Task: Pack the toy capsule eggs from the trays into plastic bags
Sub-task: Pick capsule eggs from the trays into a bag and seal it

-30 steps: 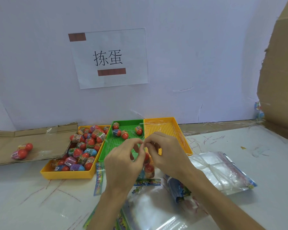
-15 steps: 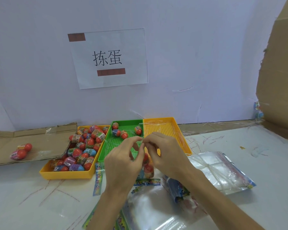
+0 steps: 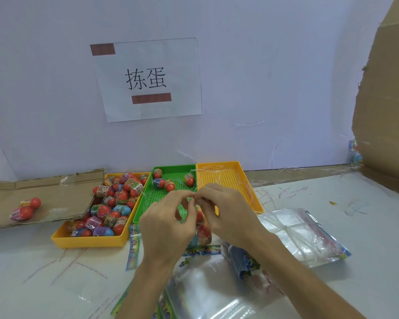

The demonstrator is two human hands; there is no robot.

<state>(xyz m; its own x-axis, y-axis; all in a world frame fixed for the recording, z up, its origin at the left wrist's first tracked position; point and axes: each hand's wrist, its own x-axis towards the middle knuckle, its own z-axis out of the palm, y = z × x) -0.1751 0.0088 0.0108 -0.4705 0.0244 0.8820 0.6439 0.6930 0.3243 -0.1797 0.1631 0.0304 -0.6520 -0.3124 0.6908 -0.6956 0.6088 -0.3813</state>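
Bag of eggs (image 3: 204, 233) mostly hidden behind the hands (image 3: 168, 224)

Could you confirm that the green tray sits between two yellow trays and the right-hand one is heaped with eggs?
Not quite: the head view shows the left yellow tray heaped with eggs; the right yellow tray holds none. The green tray does sit between them.

Red-topped capsule eggs (image 3: 121, 195) crowded the left yellow tray (image 3: 88, 242) near the table's (image 3: 366, 215) back edge; a few lay in the green tray (image 3: 171, 168), others inside a plastic bag (image 3: 204, 234).
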